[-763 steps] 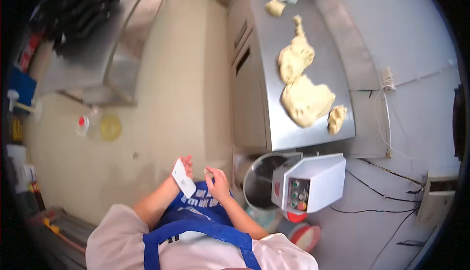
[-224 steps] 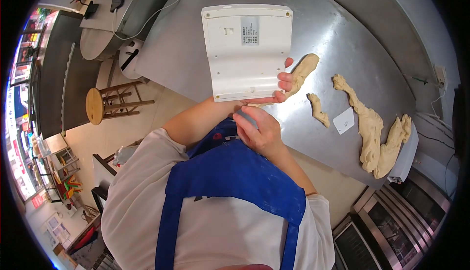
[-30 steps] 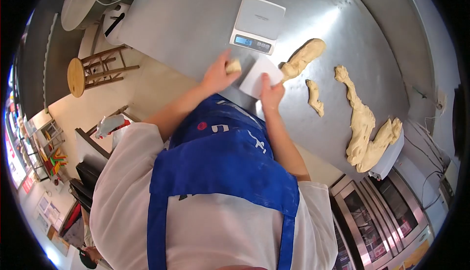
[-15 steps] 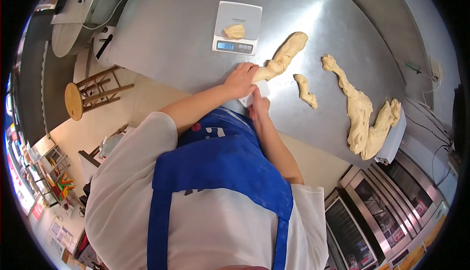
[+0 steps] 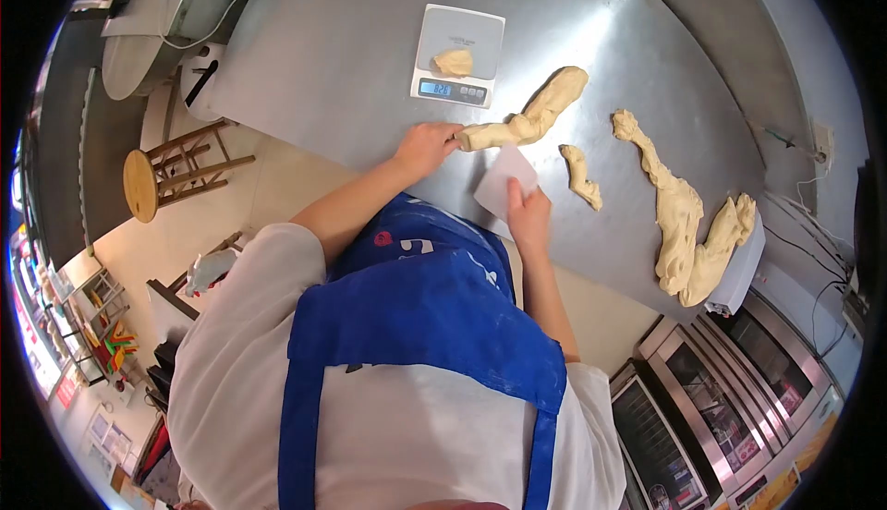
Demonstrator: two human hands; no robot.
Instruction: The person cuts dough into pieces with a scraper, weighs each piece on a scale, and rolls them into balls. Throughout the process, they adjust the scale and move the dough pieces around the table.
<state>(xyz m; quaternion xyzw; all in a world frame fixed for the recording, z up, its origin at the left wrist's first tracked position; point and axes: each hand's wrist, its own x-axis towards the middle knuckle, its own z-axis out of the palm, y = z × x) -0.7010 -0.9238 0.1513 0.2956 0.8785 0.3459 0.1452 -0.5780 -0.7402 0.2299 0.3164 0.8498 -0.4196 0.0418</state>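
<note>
My left hand [image 5: 429, 149] is closed at the near-left end of a long dough roll [image 5: 545, 103], its fingertips on the dough. In my right hand [image 5: 528, 217] is a flat white dough scraper [image 5: 505, 183], its upper corner close to the underside of the roll. A small dough lump [image 5: 454, 63] rests on the pan of a white digital scale [image 5: 447, 91] with a lit display. To the right of the scraper lies a short, bent dough strip [image 5: 580, 178].
Larger dough pieces [image 5: 677, 224] lie toward the right end of the metal table [image 5: 323, 57], beside a pale box-like object [image 5: 739, 268]. A wooden stool [image 5: 141, 187] stands off to the left. Ovens [image 5: 721, 390] are at the lower right.
The scraper and my right hand have moved right and come away from the roll's left end, showing more of the scraper. My left hand has shifted slightly left to the roll's tip.
</note>
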